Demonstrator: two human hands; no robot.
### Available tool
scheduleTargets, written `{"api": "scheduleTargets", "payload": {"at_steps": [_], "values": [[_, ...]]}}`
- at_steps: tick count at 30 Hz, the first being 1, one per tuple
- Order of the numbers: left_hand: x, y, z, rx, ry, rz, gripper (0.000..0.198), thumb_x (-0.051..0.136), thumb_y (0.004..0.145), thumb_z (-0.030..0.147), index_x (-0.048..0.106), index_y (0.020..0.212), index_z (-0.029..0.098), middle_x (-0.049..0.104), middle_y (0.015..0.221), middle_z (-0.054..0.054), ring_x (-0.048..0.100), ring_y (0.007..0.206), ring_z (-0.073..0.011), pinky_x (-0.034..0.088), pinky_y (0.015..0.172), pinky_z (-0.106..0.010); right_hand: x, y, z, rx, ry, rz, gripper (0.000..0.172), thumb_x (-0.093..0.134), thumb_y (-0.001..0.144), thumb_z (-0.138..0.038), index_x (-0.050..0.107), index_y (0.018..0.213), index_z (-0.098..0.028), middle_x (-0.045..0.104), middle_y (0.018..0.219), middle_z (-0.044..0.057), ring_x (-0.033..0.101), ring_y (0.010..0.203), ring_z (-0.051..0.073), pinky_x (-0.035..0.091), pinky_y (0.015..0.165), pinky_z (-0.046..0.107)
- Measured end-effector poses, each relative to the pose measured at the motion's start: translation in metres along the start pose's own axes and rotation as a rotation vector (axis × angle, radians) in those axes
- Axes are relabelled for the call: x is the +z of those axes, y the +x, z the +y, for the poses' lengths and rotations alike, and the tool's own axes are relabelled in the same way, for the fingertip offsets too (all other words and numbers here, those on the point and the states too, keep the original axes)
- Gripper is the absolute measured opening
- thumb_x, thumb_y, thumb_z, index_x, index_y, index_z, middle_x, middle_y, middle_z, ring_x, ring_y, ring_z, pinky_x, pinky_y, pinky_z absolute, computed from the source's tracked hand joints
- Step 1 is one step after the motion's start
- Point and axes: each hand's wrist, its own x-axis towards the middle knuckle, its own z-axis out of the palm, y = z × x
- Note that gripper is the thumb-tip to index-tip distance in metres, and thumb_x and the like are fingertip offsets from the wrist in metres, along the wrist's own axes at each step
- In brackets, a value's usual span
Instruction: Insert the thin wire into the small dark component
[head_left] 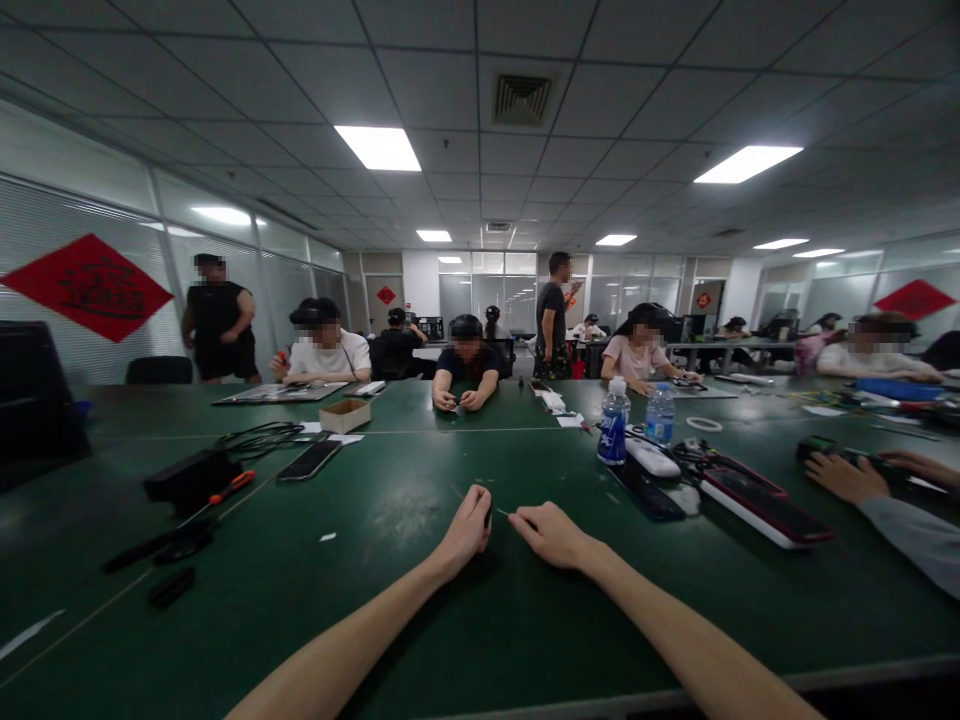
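Above the green table (420, 620), my left hand (466, 525) is closed around a small dark object (488, 516), mostly hidden by the fingers; its kind does not show. My right hand (553, 533) is a short gap to the right, thumb and fingers pinched on a thin, light, pin-like piece (502, 512). The piece points left toward the dark object, and I cannot tell whether they touch. A worn, pale patch (405, 510) of the tabletop lies left of my left hand.
Bottles (612, 425), a red-edged phone (750, 500) and a white device (651, 457) stand right. A co-worker's hands (844, 475) work beyond them. Left lie a phone (309, 460), an open box (345, 414), cables (262, 436) and an orange-handled screwdriver (232, 487). People sit opposite.
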Motion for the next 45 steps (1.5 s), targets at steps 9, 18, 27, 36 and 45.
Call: {"api": "scheduleTargets", "payload": {"at_steps": [9,18,27,36,45], "values": [[0.0003,0.0006,0.0003,-0.003,0.025,0.023,0.036,0.034,0.083,0.059,0.038,0.085,0.023,0.034,0.052,0.009,0.03,0.038,-0.0067,0.024,0.036,-0.017,0.0027,0.0028,0.0022,-0.03,-0.087,0.044,0.047,0.026,0.095,-0.046,0.059,0.076,-0.018,0.06,0.068,0.001,0.051,0.059,0.012,0.034,0.061,0.023],[-0.0001,-0.0007,0.0018,0.016,0.013,-0.006,0.035,0.033,0.084,0.057,0.037,0.085,0.023,0.034,0.051,0.009,0.029,0.037,-0.0067,0.024,0.036,-0.017,0.0008,0.0018,0.0014,-0.024,-0.059,0.006,0.049,0.025,0.095,-0.047,0.06,0.078,-0.018,0.059,0.068,0.0,0.05,0.058,0.011,0.036,0.062,0.023],[0.0009,0.0,-0.0001,0.028,0.021,0.029,0.037,0.033,0.083,0.059,0.036,0.086,0.023,0.033,0.052,0.009,0.029,0.037,-0.0062,0.024,0.036,-0.017,0.0012,0.0014,0.0011,-0.025,-0.06,0.015,0.049,0.026,0.095,-0.048,0.06,0.078,-0.018,0.059,0.069,0.001,0.05,0.058,0.011,0.036,0.061,0.023],[-0.0001,0.0036,-0.0048,0.027,0.028,-0.002,0.035,0.033,0.084,0.058,0.037,0.085,0.023,0.034,0.049,0.009,0.027,0.036,-0.0067,0.021,0.035,-0.017,0.0014,0.0017,0.0006,-0.029,-0.092,0.023,0.048,0.027,0.095,-0.047,0.059,0.076,-0.017,0.059,0.069,0.001,0.05,0.059,0.012,0.035,0.062,0.023],[0.0007,0.0043,-0.0063,0.002,0.052,0.007,0.039,0.035,0.081,0.06,0.039,0.085,0.022,0.034,0.049,0.009,0.026,0.035,-0.006,0.02,0.035,-0.017,0.0006,0.0018,0.0011,-0.026,-0.081,0.013,0.047,0.028,0.094,-0.047,0.061,0.078,-0.018,0.061,0.071,0.002,0.052,0.061,0.012,0.034,0.063,0.023]]}}
